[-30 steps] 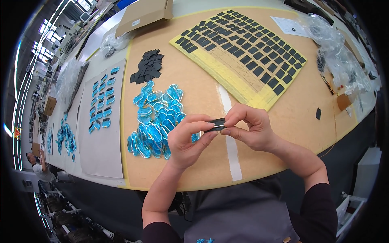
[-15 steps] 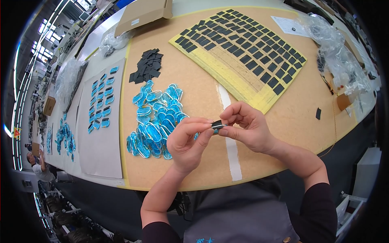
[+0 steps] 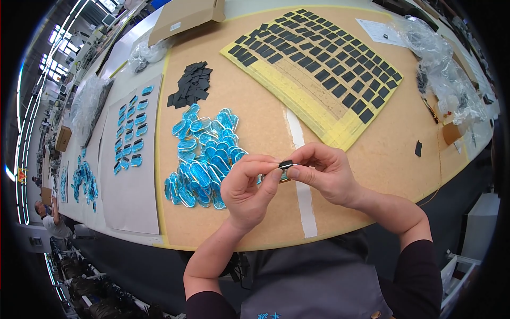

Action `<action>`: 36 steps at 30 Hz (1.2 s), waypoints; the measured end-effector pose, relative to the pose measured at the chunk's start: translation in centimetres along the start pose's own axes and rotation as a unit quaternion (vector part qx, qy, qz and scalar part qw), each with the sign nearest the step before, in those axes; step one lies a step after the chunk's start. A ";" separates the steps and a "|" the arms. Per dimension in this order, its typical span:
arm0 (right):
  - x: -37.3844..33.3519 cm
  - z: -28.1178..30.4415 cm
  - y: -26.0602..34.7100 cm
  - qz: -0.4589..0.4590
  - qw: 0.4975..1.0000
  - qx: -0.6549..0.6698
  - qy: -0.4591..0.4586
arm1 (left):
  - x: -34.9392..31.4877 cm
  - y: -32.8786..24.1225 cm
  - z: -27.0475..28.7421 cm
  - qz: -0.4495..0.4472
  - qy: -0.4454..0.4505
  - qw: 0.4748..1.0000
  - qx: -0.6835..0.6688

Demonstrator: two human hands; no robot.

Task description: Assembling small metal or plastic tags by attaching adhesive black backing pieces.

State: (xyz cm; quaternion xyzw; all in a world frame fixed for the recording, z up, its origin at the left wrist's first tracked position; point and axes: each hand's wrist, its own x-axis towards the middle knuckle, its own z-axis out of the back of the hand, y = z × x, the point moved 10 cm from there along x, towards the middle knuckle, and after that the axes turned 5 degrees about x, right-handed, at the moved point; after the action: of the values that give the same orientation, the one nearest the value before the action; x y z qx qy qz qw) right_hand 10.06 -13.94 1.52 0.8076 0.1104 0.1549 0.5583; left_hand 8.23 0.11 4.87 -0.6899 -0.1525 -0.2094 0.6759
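In front of me, over the board, my left hand [image 3: 247, 191] and my right hand [image 3: 326, 173] meet in a pinch. Between their thumbs and index fingers is a small black strip [image 3: 286, 165], on the edge of a blue oval piece mostly hidden by my fingers. Left of my hands lies a heap of shiny blue oval pieces [image 3: 199, 173] with pale rims. Behind that heap is a loose pile of flat black rectangles [image 3: 190, 85]. Further left, similar blue pieces with black strips [image 3: 141, 129] lie in rows on a grey sheet [image 3: 130, 199].
A yellow-edged board [image 3: 297, 101] holds rows of black rectangles at the back. Clear plastic bags [image 3: 443, 69] lie at right near an amber container [image 3: 452, 133]. An open cardboard box [image 3: 186, 21] stands at back left. A single black rectangle [image 3: 418, 148] lies at right.
My right index finger has come down and closed in on the black strip, which now sits flatter between both hands. My left hand has barely moved.
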 end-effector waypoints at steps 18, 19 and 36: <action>-0.3 -0.4 -0.3 -0.024 0.998 0.061 0.003 | -0.5 0.3 -0.3 0.026 -0.016 0.999 -0.024; -0.3 -0.4 -0.3 -0.025 0.998 0.061 0.003 | -0.5 0.3 -0.3 0.023 -0.017 0.999 -0.022; -0.1 -0.2 -0.5 -0.021 0.997 0.068 0.003 | -0.5 0.4 -0.2 0.044 -0.022 0.999 -0.019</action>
State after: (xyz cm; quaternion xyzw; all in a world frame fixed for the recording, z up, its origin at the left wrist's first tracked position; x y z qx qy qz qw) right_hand 9.87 -13.63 1.11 0.8406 0.1388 0.1380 0.5050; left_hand 7.95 -0.06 4.25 -0.7130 -0.1333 -0.1670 0.6678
